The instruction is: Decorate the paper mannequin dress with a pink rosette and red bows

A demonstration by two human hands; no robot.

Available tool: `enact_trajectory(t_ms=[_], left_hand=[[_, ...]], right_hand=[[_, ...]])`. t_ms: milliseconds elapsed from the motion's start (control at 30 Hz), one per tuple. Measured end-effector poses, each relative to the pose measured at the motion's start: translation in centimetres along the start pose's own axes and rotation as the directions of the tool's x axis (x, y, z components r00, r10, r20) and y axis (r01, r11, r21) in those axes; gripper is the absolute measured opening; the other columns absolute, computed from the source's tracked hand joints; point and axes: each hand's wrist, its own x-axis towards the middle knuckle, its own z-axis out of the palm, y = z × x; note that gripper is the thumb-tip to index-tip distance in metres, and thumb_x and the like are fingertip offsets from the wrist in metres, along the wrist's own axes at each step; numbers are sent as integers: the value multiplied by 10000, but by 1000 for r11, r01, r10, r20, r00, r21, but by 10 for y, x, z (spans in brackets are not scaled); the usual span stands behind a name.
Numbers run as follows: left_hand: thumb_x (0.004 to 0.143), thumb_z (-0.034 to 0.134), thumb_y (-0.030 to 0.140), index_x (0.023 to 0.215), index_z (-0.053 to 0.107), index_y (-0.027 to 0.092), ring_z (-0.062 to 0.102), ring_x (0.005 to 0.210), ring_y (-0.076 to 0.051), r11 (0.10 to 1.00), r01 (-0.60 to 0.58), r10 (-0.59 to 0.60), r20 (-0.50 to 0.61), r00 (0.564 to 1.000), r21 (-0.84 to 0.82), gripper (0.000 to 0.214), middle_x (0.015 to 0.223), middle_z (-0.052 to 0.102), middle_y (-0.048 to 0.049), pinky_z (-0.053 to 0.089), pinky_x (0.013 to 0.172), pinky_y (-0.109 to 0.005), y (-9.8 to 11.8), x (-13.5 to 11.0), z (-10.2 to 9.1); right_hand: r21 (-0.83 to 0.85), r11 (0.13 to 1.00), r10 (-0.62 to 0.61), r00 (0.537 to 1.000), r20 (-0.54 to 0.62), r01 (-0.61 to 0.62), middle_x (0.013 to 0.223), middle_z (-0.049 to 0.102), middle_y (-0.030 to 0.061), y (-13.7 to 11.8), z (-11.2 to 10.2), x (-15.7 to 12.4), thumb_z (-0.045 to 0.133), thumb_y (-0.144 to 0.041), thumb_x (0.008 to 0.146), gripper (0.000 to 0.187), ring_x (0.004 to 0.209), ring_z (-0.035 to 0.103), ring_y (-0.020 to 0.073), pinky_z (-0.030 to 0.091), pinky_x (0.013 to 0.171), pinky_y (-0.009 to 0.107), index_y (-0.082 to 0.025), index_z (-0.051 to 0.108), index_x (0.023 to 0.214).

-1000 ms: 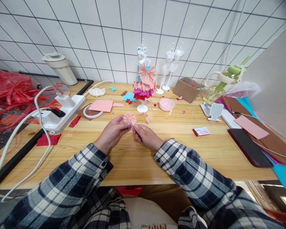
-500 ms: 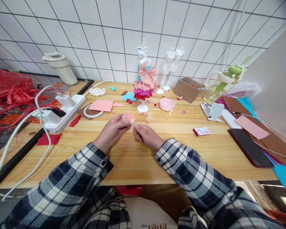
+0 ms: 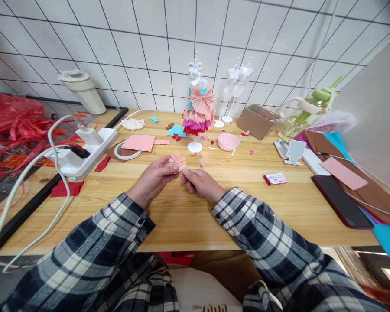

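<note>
My left hand (image 3: 152, 178) pinches a pleated pink paper fan (image 3: 177, 160) between thumb and fingers, its folds spread upward above the table. Close beside it, my right hand (image 3: 199, 183) is closed, thumb against forefinger, at the fan's lower right edge. Something thin and small shows at those fingertips, too small to name. Behind the hands stands a small white dress form (image 3: 195, 147) wearing a layered paper dress (image 3: 198, 115) in blue, pink, magenta and red, with a large pink pleated fan (image 3: 202, 99) on its front.
A pink bowl (image 3: 228, 141) and paper scraps lie near the dress form. To the left are pink paper (image 3: 138, 143), a tape roll (image 3: 118, 151) and a power strip (image 3: 99, 151). Rightward sit a cardboard box (image 3: 256, 123), a drink bottle (image 3: 289, 128), a small packet (image 3: 275, 179) and a phone (image 3: 339, 201).
The pink fan has shifted very slightly and turned a little in my left hand. Both hands stay close together in nearly the same place.
</note>
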Motion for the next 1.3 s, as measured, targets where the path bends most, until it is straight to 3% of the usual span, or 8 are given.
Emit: enact_trajectory(t_ms=[367,900,1300], left_hand=[[648,799,112,988,649,132,679,743,-135,999,0,0,12,1000,42,373,850,723,-48,541,722,-224,0,1,-3],[646,791,88,951,664,140,693,757,-141,999,26,-27,48,998,38,335,870,724,-45,555,740,-234,1,0,-5],[656,781,97,974,656,135,690,769,-138,999,32,-35,61,998,44,344,873,722,-39,556,749,-232,1,1,-5]], right_hand=[[22,999,40,999,17,-40,428,417,-73,-7,-2,-2,440,-523,939,421,365,310,56,231,370,173,-171,528,726],[75,993,76,989,130,-87,427,394,-84,-9,-7,-4,466,-531,929,410,333,259,46,181,317,159,-178,505,725],[88,990,95,987,132,-107,430,388,-84,-8,-6,-3,455,-463,948,366,337,265,48,173,316,157,-176,499,725]])
